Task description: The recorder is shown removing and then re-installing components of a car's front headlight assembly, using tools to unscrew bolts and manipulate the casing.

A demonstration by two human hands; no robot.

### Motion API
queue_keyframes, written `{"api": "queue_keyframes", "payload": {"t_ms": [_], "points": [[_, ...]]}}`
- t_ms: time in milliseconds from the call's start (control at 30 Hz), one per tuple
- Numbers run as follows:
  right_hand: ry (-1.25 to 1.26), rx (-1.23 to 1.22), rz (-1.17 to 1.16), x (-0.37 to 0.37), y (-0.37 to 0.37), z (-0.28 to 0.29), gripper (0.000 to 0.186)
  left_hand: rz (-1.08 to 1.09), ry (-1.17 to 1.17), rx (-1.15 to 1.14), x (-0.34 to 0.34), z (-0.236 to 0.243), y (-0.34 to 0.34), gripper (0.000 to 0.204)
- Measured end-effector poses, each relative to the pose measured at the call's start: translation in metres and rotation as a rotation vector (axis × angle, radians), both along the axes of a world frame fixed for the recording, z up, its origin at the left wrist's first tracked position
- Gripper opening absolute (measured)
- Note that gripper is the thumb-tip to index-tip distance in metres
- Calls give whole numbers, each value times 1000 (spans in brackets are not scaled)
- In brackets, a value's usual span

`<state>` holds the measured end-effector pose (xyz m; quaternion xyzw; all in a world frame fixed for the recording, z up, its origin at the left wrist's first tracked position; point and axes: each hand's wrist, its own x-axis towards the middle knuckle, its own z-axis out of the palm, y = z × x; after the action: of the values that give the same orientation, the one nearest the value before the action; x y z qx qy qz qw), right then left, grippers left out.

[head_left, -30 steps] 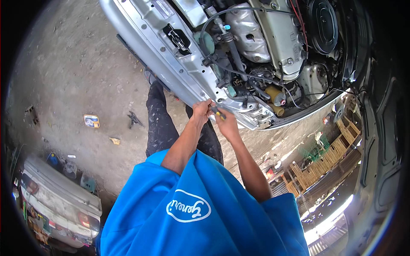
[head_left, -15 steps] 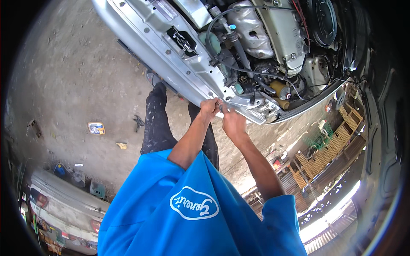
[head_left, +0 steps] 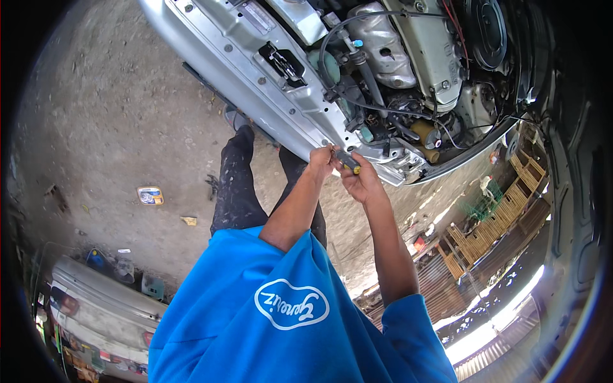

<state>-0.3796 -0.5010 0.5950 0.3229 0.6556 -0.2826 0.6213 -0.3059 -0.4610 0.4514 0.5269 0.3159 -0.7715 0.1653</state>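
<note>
My left hand (head_left: 319,165) is closed at the front edge of the silver car's bodywork (head_left: 290,112), its fingertips pinched together near the tip of a tool; what they hold is too small to make out. Just to its right, my right hand (head_left: 359,182) grips the grey-and-yellow handle of the tool (head_left: 350,163), probably a screwdriver, angled toward the left fingers. Beyond both hands lies the open engine bay, with a yellow cylindrical part (head_left: 424,134), hoses and a silver heat shield (head_left: 377,48).
The raised hood (head_left: 571,210) stands at the right. Behind me at lower left is a pale car's bumper (head_left: 102,293) with containers beside it. On the dirt floor lie a small plastic tub (head_left: 150,195) and dark tools (head_left: 212,185). A bamboo structure (head_left: 491,226) is at lower right.
The car and both hands sit slightly farther right in view. The tool's handle, mostly hidden half a second ago, shows again as the right hand's fingers have shifted around it.
</note>
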Motion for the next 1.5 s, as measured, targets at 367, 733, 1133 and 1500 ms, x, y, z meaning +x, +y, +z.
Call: {"api": "queue_keyframes", "payload": {"t_ms": [367, 733, 1133, 1500], "points": [[496, -141, 1751, 5, -29, 30, 41, 120, -131, 20, -10, 1, 5, 24], [953, -993, 2358, -16, 8, 25, 22, 139, -219, -54, -14, -12, 22, 14], [922, -1044, 1935, -29, 5, 34, 25, -440, -763, -555, 2, 53, 7, 19], [898, -1145, 1346, -34, 40, -10, 27, -1375, -880, -1902, 25, 178, -35, 50]]}}
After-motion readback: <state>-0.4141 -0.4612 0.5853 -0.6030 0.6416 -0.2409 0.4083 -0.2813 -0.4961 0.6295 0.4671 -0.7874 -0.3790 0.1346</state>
